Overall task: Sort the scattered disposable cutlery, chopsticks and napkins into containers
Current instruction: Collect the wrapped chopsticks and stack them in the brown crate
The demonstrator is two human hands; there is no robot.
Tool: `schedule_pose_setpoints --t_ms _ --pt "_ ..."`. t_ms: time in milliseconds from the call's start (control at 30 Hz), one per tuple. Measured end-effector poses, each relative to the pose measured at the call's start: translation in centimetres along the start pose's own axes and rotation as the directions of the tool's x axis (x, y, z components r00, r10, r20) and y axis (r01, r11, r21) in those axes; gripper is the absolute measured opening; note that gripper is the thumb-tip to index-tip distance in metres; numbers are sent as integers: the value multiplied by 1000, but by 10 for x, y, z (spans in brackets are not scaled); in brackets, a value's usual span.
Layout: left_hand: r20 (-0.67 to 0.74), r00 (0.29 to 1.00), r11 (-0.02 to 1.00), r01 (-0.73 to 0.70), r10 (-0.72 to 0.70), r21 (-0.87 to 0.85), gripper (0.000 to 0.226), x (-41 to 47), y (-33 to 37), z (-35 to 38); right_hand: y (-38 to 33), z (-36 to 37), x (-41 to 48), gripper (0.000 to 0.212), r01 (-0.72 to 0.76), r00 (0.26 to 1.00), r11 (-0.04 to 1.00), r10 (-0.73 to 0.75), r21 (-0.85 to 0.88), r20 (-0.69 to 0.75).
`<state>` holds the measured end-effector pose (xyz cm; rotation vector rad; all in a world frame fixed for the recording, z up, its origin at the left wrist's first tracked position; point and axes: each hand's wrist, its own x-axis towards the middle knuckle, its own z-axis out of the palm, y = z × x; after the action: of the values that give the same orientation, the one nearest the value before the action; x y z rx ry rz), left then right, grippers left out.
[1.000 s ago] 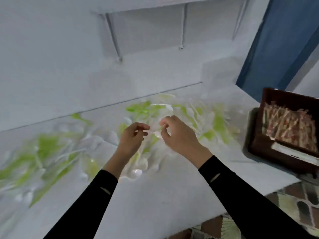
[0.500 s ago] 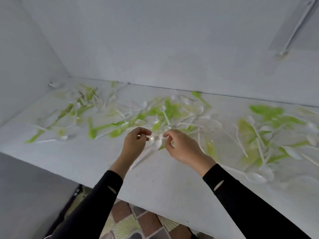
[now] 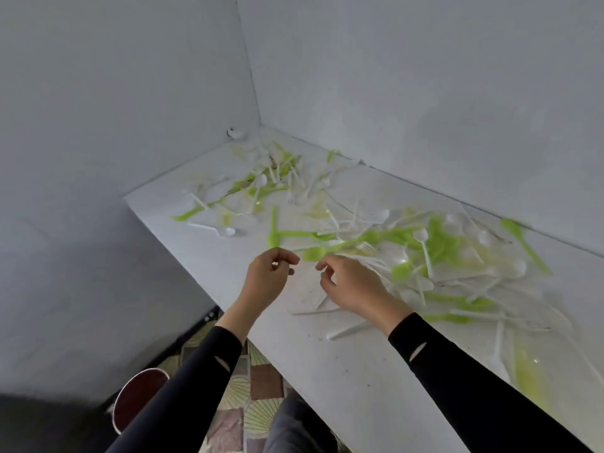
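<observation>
Green and white disposable spoons and forks (image 3: pixel 408 243) lie scattered along a white counter (image 3: pixel 343 364) that runs into a wall corner. A second heap of cutlery (image 3: pixel 264 184) sits nearer that corner. My left hand (image 3: pixel 268 279) hovers above the counter's front edge, its fingertips curled in against the thumb, and I see nothing in it. My right hand (image 3: pixel 353 286) hovers just to its right over white cutlery, fingers loosely curled with a gap between thumb and forefinger, nothing visible in it. No chopsticks or napkins are in view.
A dark red round container (image 3: pixel 140 397) stands on the floor below the counter at lower left, beside patterned floor tiles (image 3: pixel 261 387). A small white object (image 3: pixel 236 134) lies in the far corner. Walls close the counter at the back and left.
The view has swung left from the brown box of chopsticks to the counter's corner. My hands, which pinched a white piece between them, have drawn slightly apart and show nothing now.
</observation>
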<state>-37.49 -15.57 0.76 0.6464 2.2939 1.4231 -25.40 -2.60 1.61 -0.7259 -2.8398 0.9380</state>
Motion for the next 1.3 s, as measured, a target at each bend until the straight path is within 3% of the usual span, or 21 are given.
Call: schedule_pose_setpoints --t_ms 367,500,700,833,967,1133,1233,1300 --pt "-49 999 999 -2 5 47 31 165 -12 -59 -29 5 146 24 -10 1000 999 10 -40 3" --pt "-66 996 982 -40 53 187 21 255 -31 -84 -35 13 224 25 -65 998 997 64 -44 -5" --pt "133 987 880 -144 93 452 10 363 -72 -118 -53 44 337 30 -126 990 990 122 -60 -69" --pt "332 941 747 -270 69 608 23 396 -90 -127 -59 53 394 34 -186 978 974 170 -131 -119" --pt "382 912 636 -386 151 668 22 412 -91 -128 -67 56 430 42 -113 990 962 87 -249 -113" --pt "401 910 673 -360 101 646 23 430 -92 -125 -65 65 447 36 -191 980 928 161 -320 -121" --pt "395 911 724 -350 116 594 25 437 -91 -126 -52 63 436 30 -243 958 936 190 -256 -215" --pt "393 909 706 -371 141 604 23 446 -87 -127 -40 58 424 29 -281 937 937 221 -206 -269"
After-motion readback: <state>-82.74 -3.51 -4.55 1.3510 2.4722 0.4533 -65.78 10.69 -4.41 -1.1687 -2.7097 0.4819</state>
